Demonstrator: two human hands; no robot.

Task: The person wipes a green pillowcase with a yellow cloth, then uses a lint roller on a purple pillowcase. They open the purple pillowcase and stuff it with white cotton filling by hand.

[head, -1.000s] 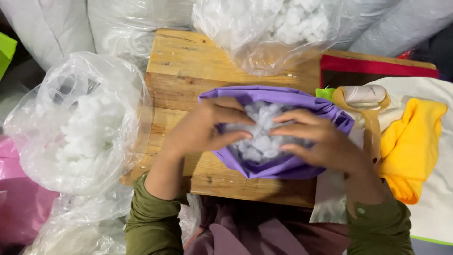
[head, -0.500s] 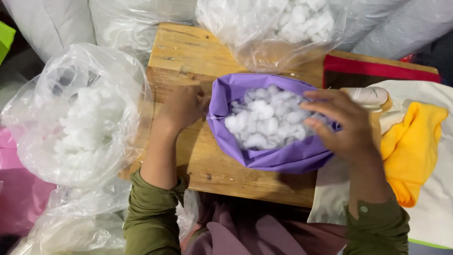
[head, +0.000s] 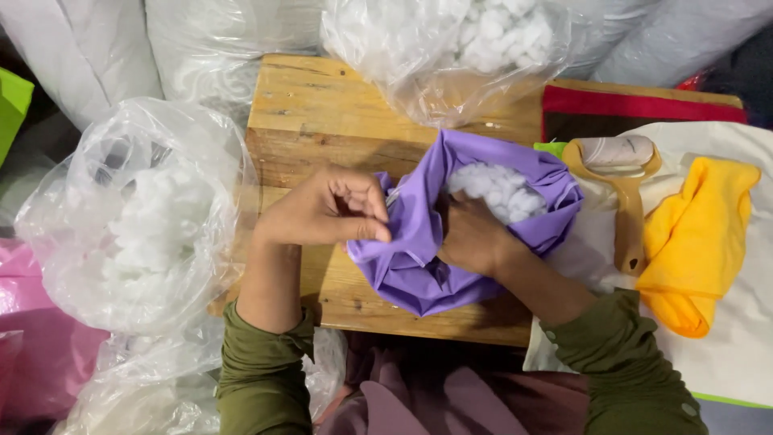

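Note:
A purple fabric cover lies on a wooden block, its mouth open and white fluffy stuffing showing inside. My left hand pinches the cover's near-left rim between thumb and fingers. My right hand is pushed down into the cover, its fingers hidden among the fabric and stuffing, so I cannot see whether they grip anything.
A clear plastic bag of white stuffing sits at the left, another clear bag of stuffing at the back. A lint roller with a tan handle, a yellow cloth and white fabric lie at the right. Pink plastic is lower left.
My right hand left the cover's right rim and plunged inside it. My left hand shifted right and pinched the left rim. The cover's mouth has narrowed, hiding part of the stuffing.

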